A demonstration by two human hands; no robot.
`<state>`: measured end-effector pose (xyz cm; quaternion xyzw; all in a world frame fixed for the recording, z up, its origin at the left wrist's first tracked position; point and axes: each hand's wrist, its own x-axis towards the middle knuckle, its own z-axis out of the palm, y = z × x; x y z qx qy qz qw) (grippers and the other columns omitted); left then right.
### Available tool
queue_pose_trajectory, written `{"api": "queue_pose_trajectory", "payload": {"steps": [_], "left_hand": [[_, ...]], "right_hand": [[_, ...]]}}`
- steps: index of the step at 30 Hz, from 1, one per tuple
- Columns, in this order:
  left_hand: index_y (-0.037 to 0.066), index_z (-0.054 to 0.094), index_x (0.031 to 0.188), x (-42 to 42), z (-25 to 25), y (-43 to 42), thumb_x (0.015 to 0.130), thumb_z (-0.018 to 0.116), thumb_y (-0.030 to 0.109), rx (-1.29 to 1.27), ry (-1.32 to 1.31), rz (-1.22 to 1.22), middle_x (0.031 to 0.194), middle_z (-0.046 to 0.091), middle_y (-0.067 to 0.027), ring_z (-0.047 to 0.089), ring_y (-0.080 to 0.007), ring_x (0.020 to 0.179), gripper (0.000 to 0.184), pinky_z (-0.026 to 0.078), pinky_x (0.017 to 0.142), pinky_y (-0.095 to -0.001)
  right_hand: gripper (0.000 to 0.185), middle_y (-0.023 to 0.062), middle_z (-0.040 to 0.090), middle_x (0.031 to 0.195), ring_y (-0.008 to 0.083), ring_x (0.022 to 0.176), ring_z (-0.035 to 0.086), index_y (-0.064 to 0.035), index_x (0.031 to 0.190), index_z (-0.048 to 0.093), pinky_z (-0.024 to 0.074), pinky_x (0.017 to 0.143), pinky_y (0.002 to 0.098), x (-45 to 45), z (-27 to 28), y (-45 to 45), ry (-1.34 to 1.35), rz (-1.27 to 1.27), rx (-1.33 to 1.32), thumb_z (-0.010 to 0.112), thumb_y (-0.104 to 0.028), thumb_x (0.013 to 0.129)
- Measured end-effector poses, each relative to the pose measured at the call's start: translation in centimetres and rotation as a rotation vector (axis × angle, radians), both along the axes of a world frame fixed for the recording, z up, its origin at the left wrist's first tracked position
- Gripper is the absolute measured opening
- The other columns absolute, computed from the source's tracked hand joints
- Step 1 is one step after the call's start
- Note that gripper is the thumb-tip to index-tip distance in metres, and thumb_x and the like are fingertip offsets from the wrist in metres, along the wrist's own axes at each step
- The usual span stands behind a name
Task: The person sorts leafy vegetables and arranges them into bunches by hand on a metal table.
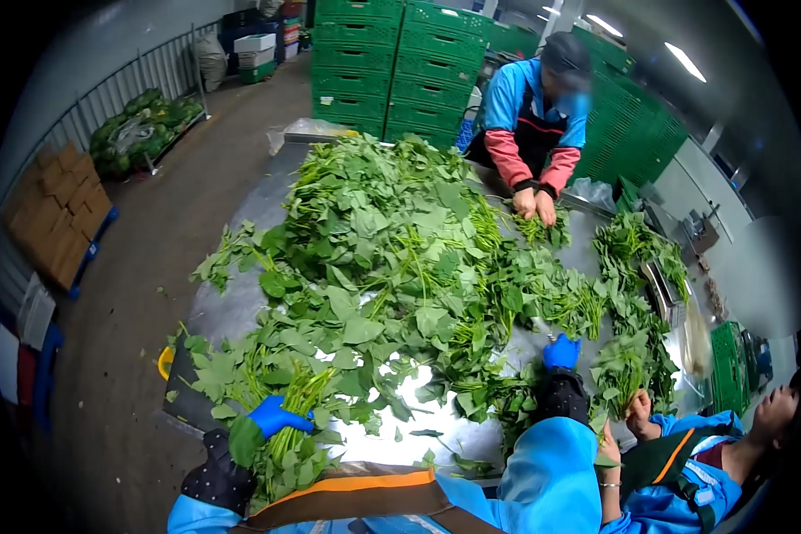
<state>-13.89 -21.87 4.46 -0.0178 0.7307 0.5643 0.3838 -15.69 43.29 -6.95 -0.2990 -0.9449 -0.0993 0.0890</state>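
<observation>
As seen in the head view, a bunch of leafy greens point(307, 390) is gripped by the blue-gloved left hand point(280, 416) at the near left edge of the table point(233, 310), beside a large pile of greens point(374, 227). The blue-gloved right hand point(561, 352) is held curled over the table near loose stems, though whether anything is grasped cannot be made out. Across the table, more stems point(541, 233) are handled by a person in a blue jacket point(509, 98), with green crates point(356, 58) stacked behind.
</observation>
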Motion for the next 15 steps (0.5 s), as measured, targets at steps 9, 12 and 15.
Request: {"api": "queue_pose_trajectory", "payload": {"steps": [9,12,15], "left_hand": [[-0.002,0.062,0.090,0.0,-1.5,-0.9,0.065,0.070,0.009,0.158,0.011,0.047,0.081,0.064,-0.0106,0.061,-0.0177,0.073,0.028,0.049,0.067,-0.0300],[-0.003,0.061,0.090,0.1,-1.4,-0.8,0.066,0.069,0.006,0.206,0.068,0.075,0.079,0.064,-0.0111,0.061,-0.0168,0.069,0.027,0.050,0.063,-0.0302],[0.000,0.061,0.091,0.3,-0.9,-1.3,0.064,0.071,0.008,0.245,-0.052,0.095,0.080,0.062,-0.0074,0.059,-0.0151,0.073,0.030,0.046,0.070,-0.0286]], "right_hand": [[0.031,0.0122,0.057,0.095,0.0260,0.088,0.053,0.0020,0.107,0.051,0.0383,0.084,0.0352,-2.0,6.3,-10.9,0.890,0.601,-0.991,0.043,-0.016,0.083],[0.026,0.0054,0.053,0.087,0.0144,0.078,0.053,-0.0011,0.099,0.050,0.0429,0.072,0.0272,0.3,10.6,-24.4,0.697,0.812,-1.659,0.043,-0.010,0.077],[0.031,0.0006,0.050,0.080,0.0090,0.067,0.049,-0.0056,0.098,0.053,0.0401,0.057,0.0192,3.1,7.5,-35.9,0.561,0.836,-1.552,0.050,0.000,0.068]]}}
